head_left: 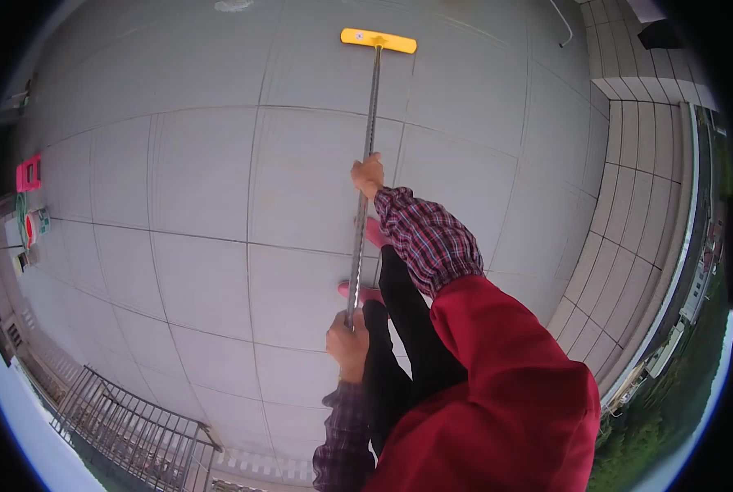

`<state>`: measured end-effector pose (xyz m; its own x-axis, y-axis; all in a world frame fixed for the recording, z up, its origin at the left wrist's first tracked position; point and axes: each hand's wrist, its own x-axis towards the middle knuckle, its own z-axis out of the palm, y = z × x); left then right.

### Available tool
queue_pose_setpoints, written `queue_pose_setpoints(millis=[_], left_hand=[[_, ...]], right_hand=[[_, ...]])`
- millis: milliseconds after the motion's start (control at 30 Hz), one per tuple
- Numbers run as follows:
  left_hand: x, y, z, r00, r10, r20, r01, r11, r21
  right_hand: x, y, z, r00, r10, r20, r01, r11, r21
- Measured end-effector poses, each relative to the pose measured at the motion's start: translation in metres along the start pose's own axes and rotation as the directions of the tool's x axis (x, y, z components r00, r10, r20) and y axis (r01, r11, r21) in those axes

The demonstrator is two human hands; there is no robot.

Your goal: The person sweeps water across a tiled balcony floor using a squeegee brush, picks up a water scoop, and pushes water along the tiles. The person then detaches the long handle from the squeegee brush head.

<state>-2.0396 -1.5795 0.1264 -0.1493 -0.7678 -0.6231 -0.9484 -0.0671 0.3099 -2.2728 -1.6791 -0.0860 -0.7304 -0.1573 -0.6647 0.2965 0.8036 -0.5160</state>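
Observation:
Both hands hold a long-handled floor mop point(372, 107) with a silver metal pole. Its flat yellow head point(379, 40) rests on the grey tiled floor at the top of the view; the underside is hidden. My right hand point(368, 175) is wrapped around the pole about midway. Lower down, my left hand point(347, 344) is closed around the pole's near end. Checked sleeve covers point(432, 238) run up to a red garment on the right arm. Pink shoes point(360, 293) stand beside the pole, partly hidden by the black-clad legs.
At the far left stand a pink stool point(29, 173) and a bucket point(38, 224) with something red in it. A tiled parapet point(620, 213) runs along the right side. Metal railings point(129, 430) are at the lower left. A thin white hose or cord point(563, 25) lies at the upper right.

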Motion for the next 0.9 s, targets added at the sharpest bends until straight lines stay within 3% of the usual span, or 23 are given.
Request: queue_pose_setpoints(millis=[33,67,133,167,200,267,300,333,400,433,533,567,600,633,700,767,833,900], left_hand=[[0.016,0.018,0.01,0.998,0.054,0.041,-0.052,0.998,-0.038],[0.026,0.019,0.024,0.984,0.164,0.063,-0.15,0.972,-0.181],[0.023,0.022,0.039,0.98,0.16,0.121,-0.125,0.959,-0.254],[0.011,0.02,0.04,0.974,0.155,0.165,-0.094,0.94,-0.329],[-0.007,0.012,0.039,0.973,0.146,0.179,-0.098,0.963,-0.251],[-0.046,-0.049,0.056,0.968,0.17,0.183,-0.113,0.951,-0.287],[-0.099,-0.115,0.063,0.969,0.137,0.207,-0.075,0.957,-0.282],[-0.129,-0.161,0.071,0.972,0.115,0.203,-0.064,0.968,-0.243],[-0.193,-0.247,0.071,0.958,0.007,0.287,-0.003,1.0,-0.014],[-0.23,-0.286,0.069,0.978,0.014,0.207,-0.006,0.999,-0.041],[-0.333,-0.343,0.02,0.946,-0.264,0.187,0.253,0.964,0.083],[-0.368,-0.367,0.007,0.927,-0.355,0.123,0.326,0.923,0.206],[-0.402,-0.382,-0.008,0.913,-0.402,0.07,0.386,0.907,0.17],[-0.427,-0.392,-0.018,0.897,-0.441,0.024,0.431,0.887,0.166],[-0.458,-0.394,-0.042,0.881,-0.473,-0.017,0.462,0.852,0.245],[-0.469,-0.388,-0.063,0.895,-0.446,-0.023,0.428,0.843,0.326],[-0.46,-0.379,-0.065,0.93,-0.367,-0.016,0.347,0.862,0.371],[-0.436,-0.365,-0.043,0.966,-0.259,0.014,0.233,0.89,0.392]], right_hand=[[0.001,-0.025,-0.025,0.993,0.052,0.109,-0.058,0.997,0.057],[0.017,-0.03,-0.032,0.993,0.056,0.108,-0.068,0.992,0.107],[0.041,-0.017,-0.03,0.998,-0.004,0.064,0.013,0.99,-0.139],[0.03,0.005,-0.029,0.997,0.014,0.072,-0.004,0.991,-0.137],[0.017,0.024,-0.031,0.995,0.007,0.095,0.006,0.991,-0.137],[-0.034,0.068,-0.03,0.995,-0.036,0.09,0.05,0.987,-0.153],[-0.093,0.139,-0.019,0.992,-0.081,0.098,0.097,0.98,-0.174],[-0.134,0.174,-0.011,0.996,-0.064,0.062,0.075,0.978,-0.193],[-0.216,0.238,0.003,0.987,0.144,0.078,-0.124,0.967,-0.222],[-0.26,0.272,0.011,0.986,0.145,0.078,-0.122,0.962,-0.245],[-0.399,0.348,0.023,0.97,0.176,0.167,-0.145,0.972,-0.185],[-0.442,0.368,0.03,0.963,0.218,0.156,-0.178,0.955,-0.237],[-0.482,0.396,0.039,0.963,0.222,0.153,-0.189,0.96,-0.207],[-0.517,0.404,0.039,0.942,0.291,0.17,-0.228,0.921,-0.315],[-0.554,0.42,0.032,0.665,0.542,0.514,-0.545,0.823,-0.163],[-0.573,0.439,0.034,0.597,0.515,0.615,-0.535,0.827,-0.174],[-0.557,0.423,0.011,0.584,0.526,0.619,-0.57,0.808,-0.149],[-0.521,0.419,-0.001,0.671,0.555,0.492,-0.608,0.791,-0.063]])
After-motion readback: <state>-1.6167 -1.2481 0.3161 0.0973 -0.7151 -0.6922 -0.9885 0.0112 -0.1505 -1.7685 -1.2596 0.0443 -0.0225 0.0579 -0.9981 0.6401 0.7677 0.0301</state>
